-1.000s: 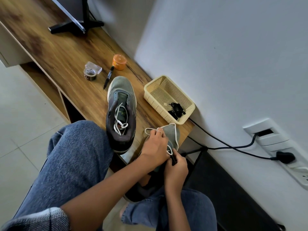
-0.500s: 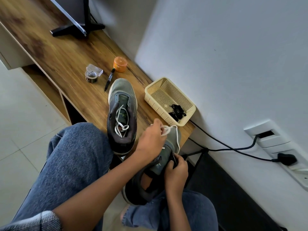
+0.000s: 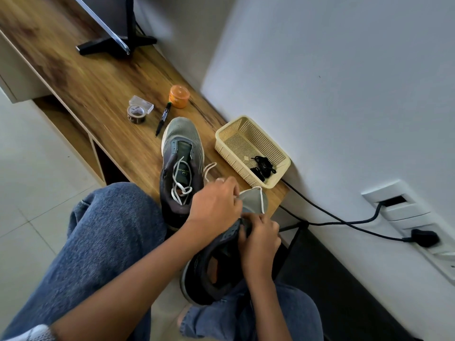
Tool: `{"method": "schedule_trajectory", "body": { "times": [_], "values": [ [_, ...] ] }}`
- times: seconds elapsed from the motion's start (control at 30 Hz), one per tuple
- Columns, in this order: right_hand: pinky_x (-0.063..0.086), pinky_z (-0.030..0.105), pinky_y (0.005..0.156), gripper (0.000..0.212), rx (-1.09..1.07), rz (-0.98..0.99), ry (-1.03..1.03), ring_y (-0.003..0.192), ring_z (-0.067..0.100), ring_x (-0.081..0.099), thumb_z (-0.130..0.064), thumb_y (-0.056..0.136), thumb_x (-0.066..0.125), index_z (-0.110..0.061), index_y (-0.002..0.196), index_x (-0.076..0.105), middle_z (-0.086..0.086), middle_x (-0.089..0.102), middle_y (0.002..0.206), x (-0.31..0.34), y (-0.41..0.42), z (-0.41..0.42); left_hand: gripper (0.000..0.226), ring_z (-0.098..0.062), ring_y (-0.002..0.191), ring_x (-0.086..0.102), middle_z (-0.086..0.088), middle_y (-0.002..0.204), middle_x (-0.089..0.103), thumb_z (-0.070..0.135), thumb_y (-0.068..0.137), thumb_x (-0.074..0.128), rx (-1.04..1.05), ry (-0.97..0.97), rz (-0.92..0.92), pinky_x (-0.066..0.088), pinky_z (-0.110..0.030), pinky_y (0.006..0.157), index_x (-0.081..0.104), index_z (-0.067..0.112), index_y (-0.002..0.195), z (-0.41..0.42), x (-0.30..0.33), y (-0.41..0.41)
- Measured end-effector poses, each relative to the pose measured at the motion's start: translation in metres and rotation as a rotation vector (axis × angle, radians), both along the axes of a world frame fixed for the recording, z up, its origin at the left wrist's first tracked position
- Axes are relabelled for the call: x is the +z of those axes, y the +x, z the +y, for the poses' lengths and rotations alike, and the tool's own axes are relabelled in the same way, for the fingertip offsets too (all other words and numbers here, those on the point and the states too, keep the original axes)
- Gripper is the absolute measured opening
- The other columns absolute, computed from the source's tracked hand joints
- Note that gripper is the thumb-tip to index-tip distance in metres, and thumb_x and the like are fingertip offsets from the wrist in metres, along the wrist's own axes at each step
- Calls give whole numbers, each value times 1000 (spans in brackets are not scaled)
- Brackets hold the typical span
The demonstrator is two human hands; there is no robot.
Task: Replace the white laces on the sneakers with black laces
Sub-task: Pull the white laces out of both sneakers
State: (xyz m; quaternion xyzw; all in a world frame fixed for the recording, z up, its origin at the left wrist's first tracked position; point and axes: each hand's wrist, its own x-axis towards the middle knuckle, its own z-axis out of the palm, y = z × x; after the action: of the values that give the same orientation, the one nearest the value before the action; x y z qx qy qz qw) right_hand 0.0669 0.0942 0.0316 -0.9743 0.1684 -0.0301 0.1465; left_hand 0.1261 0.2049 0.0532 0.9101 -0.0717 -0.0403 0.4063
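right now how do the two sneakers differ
The sneaker on the shelf stands flat and untouched; the held sneaker is tilted off the edge, gripped by the right hand. The shelf one's white lace lies loose in its opening; the left hand pulls the other's white lace. Both are grey with dark collars.

Sneakers (image 3: 181,166) grey-green with dark grey collars, white laces (image 3: 181,185). Black laces (image 3: 263,166) in a cream mesh-pattern basket (image 3: 236,129). Surface (image 3: 98,77) brown woodgrain. Orange jar (image 3: 179,96), black marker (image 3: 163,118), blue denim jeans (image 3: 105,237), white wall (image 3: 344,82).
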Motion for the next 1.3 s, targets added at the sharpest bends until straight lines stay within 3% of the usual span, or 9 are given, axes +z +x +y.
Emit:
{"method": "schedule_trajectory", "body": {
  "times": [0.17,0.43,0.63,0.73,0.8,0.87,0.93,1.07,1.3],
  "values": [
    [41,33,68,18,10,-66,130,92,16,52,-13,89,56,-22,95,70,-6,63,90,-5,9,-7,43,-30,119,50,-10,125,54,40,91,48,-234,374,206,42,-37,92,47,13,124,1,2,-19],
    [44,31,64,7,-104,-132,287,78,17,59,-13,92,58,-18,90,61,-3,64,83,-5,9,-10,78,-28,136,26,-7,152,21,56,87,47,-267,344,152,37,-40,103,20,15,148,-4,-10,-29],
    [37,12,55,8,-149,-111,487,67,9,51,-18,99,49,-14,95,55,-7,55,77,17,5,-9,85,-31,147,5,-12,161,-10,41,98,42,-327,410,291,26,-41,116,-14,9,152,-15,-22,-35],
    [39,13,66,9,-192,-88,648,72,2,53,-19,99,50,-15,100,57,-5,61,90,28,4,-8,82,-33,149,-2,-19,159,-12,34,101,39,-279,385,356,22,-41,117,-18,2,150,-16,-22,-32],
    [47,28,83,9,-265,-119,838,84,10,61,-18,98,52,-13,100,59,10,67,106,36,4,-8,84,-33,149,1,-21,159,-11,31,100,41,-284,374,404,24,-40,115,-19,-2,148,-16,-19,-31],
    [43,49,100,8,-322,-128,1027,101,30,63,-15,99,49,-11,96,55,16,67,112,49,2,-9,84,-33,145,23,-23,159,7,28,100,43,-290,344,456,32,-39,109,-18,-3,148,-17,-17,-30],
    [37,52,106,9,-303,-136,1150,111,28,58,-10,101,42,-10,94,48,9,71,108,61,-2,-10,79,-33,133,43,-22,152,31,25,101,40,-284,344,470,39,-38,101,-16,-5,148,-19,-17,-30],
    [47,43,101,12,-253,-229,1203,101,25,68,-7,102,37,-8,96,47,15,73,96,84,-8,-9,73,-32,134,41,-20,153,29,26,102,38,-299,362,490,37,-38,104,-7,-7,149,-19,-12,-29],
    [60,33,72,14,-220,-421,1312,75,28,72,-9,100,41,-12,90,50,13,70,71,133,-10,-4,74,-33,137,37,-24,153,26,29,102,39,-316,386,485,35,-37,105,-4,-9,149,-16,-11,-30]
  ]
}}
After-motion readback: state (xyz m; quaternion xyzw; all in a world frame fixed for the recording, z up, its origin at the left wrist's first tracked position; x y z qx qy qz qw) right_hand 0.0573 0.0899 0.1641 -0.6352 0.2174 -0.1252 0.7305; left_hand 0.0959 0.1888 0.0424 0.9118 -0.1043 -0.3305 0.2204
